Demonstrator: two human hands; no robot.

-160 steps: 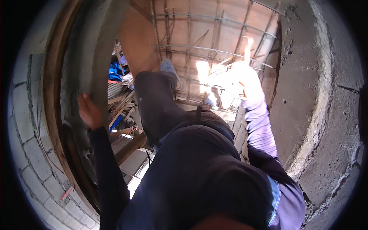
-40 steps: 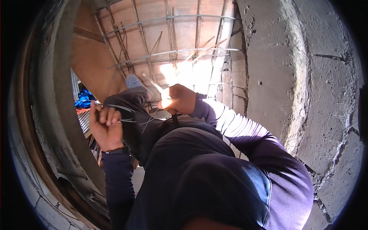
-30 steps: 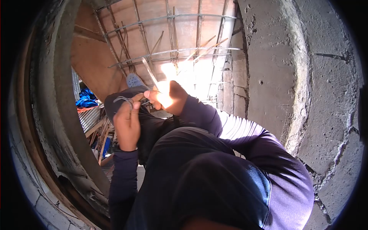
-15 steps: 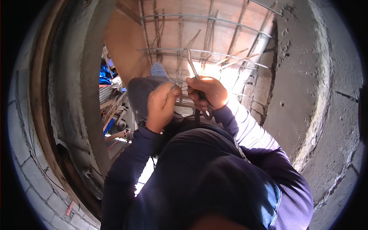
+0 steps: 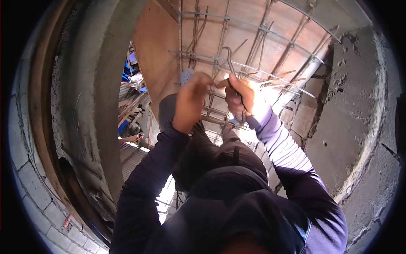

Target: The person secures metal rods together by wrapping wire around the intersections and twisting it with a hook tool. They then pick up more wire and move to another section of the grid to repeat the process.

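Observation:
My right hand (image 5: 243,95) is closed around a bent metal rod with a hooked tip, a rebar tying hook (image 5: 231,63). The hook points up and away from me, in front of the bar grid. My left hand (image 5: 192,101) is raised beside it, smeared by motion, with thumb and fingers drawn together toward the right hand's fingertips. A thin tie wire shows at the left fingers in the earlier view; now it is too blurred to make out. Beyond both hands stands a grid of steel rebar (image 5: 249,65).
A plywood panel (image 5: 158,55) stands left of the grid. Rough concrete (image 5: 347,106) rises on the right, and a concrete column edge (image 5: 114,93) and wooden board (image 5: 44,106) on the left. Scrap wood (image 5: 133,106) lies below, left of my legs.
My view has shifted, showing more of my legs. Both hands have moved forward, away from my body, and right in the picture. The tying hook stays in my right hand.

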